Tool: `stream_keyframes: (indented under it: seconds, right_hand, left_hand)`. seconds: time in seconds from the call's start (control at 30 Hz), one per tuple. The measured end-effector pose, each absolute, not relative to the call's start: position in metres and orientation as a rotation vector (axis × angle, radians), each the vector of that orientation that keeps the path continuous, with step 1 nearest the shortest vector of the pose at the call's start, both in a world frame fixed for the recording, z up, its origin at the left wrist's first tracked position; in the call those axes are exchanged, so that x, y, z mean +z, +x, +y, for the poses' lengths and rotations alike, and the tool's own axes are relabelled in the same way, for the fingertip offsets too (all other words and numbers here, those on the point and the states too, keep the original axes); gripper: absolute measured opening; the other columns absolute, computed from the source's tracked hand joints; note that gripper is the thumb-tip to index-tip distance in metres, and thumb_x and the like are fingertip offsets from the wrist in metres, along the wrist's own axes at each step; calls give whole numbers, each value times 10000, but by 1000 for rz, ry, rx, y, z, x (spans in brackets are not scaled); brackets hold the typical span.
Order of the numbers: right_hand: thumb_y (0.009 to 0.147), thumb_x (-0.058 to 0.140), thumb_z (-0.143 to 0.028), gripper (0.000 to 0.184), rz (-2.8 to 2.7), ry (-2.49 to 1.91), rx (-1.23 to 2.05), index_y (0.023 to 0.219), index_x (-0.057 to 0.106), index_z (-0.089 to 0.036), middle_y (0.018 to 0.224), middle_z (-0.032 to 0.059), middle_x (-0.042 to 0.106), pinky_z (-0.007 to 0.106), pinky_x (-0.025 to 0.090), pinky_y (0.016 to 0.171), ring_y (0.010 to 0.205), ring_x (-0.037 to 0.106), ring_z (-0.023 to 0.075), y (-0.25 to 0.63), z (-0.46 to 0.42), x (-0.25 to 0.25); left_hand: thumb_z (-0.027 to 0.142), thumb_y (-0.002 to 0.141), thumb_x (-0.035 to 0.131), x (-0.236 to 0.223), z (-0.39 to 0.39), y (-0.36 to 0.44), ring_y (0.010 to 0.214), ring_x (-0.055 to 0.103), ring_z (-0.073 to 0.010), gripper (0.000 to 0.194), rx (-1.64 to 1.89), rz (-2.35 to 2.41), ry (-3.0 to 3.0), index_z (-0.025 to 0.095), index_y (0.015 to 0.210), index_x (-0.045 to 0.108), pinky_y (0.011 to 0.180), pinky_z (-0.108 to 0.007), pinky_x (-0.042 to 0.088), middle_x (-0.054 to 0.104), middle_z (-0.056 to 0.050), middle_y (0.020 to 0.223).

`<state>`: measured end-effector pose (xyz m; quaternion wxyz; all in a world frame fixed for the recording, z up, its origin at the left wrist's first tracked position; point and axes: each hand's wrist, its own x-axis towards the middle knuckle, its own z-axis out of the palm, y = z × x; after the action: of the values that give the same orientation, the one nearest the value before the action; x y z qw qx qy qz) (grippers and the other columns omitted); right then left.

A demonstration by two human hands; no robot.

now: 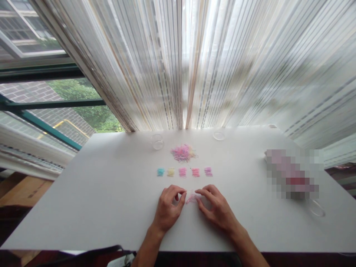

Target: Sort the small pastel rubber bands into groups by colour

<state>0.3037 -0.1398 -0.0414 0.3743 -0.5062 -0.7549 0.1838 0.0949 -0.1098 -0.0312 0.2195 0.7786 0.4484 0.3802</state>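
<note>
My left hand (170,205) rests low over the white table (111,193), thumb and forefinger tips pinched together. Whatever may be between those tips is too small to make out. Just across from it, my right hand (218,207) has its thumb and forefinger apart, beside a small loose bunch of pale pink strands (192,198) that look like thin elastic bands. Beyond both hands runs a row of small bundles: a teal bundle (160,172), a yellow bundle (170,172), a pink bundle (182,172), a coral bundle (195,172) and a purple bundle (208,171).
Behind the row lies a mixed heap of thin coloured bands (183,152). A clear round container (158,142) stands left of it, and a clear round lid (218,136) lies to the right. A blurred-out pinkish object (290,174) occupies the right side. Striped curtains (167,66) hang behind.
</note>
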Motion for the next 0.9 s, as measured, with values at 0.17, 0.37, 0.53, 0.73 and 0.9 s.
stream_keyframes:
  seconds: [0.17, 0.37, 0.53, 0.73, 0.9]
  right_hand:
    - [925, 578, -153, 472, -2094, -1347, 304, 1388, 550, -239, 1302, 139, 599, 509, 524, 980, 1169, 551, 312, 301, -140, -43]
    - [939, 568, -140, 325, -2168, -1314, 328, 1249, 635, -213, 1202, 116, 663, 481, 504, 964, 1122, 567, 291, 299, -141, -36]
    - [972, 555, -157, 229, -2113, -1213, 410, 1160, 666, -226, 1056, 91, 701, 433, 519, 892, 1003, 603, 249, 302, -141, -33]
    - [969, 561, -152, 207, -2000, -1160, 433, 1142, 651, -223, 1026, 92, 680, 430, 546, 850, 962, 617, 245, 305, -140, -41]
    - [971, 551, -140, 185, -1932, -1150, 459, 1098, 654, -227, 981, 80, 669, 403, 563, 824, 939, 630, 234, 306, -141, -42]
  left_hand:
    - [220, 967, 573, -31, -109, 95, 687, 591, -149, 107, 1092, 1282, 2130, 199, 926, 669, 722, -296, 483, 674, -17, 826]
    - [250, 967, 571, -30, -108, 95, 693, 593, -144, 132, 1136, 1280, 2013, 191, 923, 680, 695, -266, 504, 663, -21, 812]
    - [309, 949, 595, -28, -98, 84, 671, 593, -129, 176, 1188, 1360, 1855, 182, 917, 713, 643, -230, 500, 687, -21, 817]
    - [363, 939, 605, -22, -78, 58, 626, 569, -115, 228, 1175, 1454, 1852, 182, 878, 729, 598, -211, 474, 698, -14, 799]
    - [331, 925, 623, -21, -63, 43, 604, 552, -110, 180, 1137, 1487, 2001, 194, 870, 725, 611, -221, 471, 691, -6, 801]
